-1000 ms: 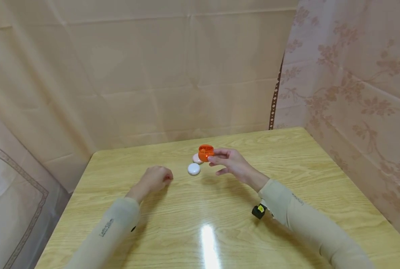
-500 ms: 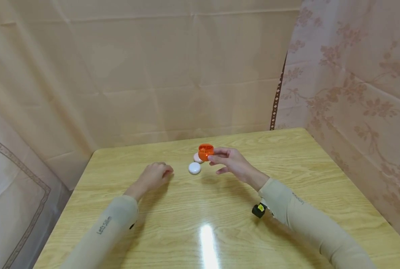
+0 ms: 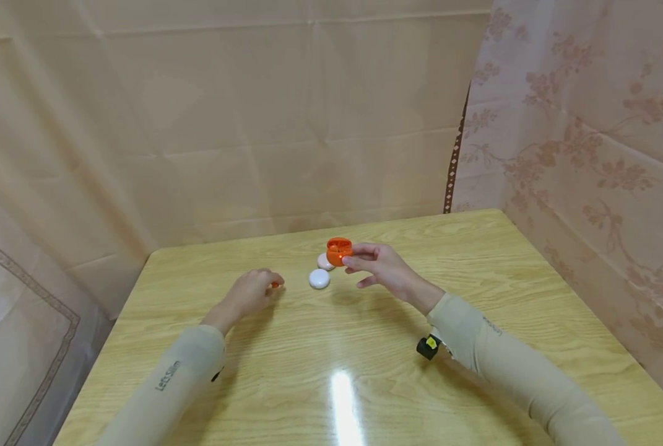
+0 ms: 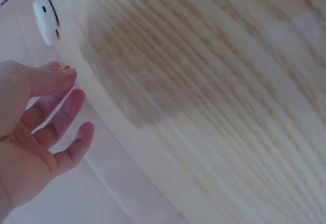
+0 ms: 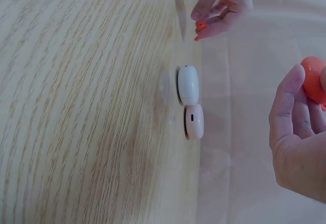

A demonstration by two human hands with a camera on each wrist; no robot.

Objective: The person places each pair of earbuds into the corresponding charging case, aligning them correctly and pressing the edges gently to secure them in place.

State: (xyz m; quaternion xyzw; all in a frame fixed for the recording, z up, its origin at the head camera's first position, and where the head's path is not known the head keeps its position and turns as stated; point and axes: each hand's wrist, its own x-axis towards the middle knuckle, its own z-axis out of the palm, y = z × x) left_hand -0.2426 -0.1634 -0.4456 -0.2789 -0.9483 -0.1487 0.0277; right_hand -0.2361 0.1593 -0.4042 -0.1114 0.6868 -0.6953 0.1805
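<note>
My right hand (image 3: 387,272) holds an orange earbud case (image 3: 339,253) above the table, its lid raised. An orange earbud (image 5: 201,25) is pinched between the thumb and fingertips of my left hand (image 3: 247,293), off to the left of the case. Only a bit of that earbud shows past the fingers in the head view. Beneath and beside the orange case, a white round case (image 3: 319,279) and a pale pink case (image 3: 324,261) lie on the table, both with lids down. Whether another earbud sits inside the orange case is hard to tell.
The light wood table (image 3: 286,371) ends at a beige curtain (image 3: 242,136) behind and a floral curtain (image 3: 604,155) on the right. A black wrist camera (image 3: 428,347) hangs under the right sleeve.
My left hand has turned at the wrist, and the orange earbud in its fingers now shows in the head view. The right hand and orange case stay nearly still.
</note>
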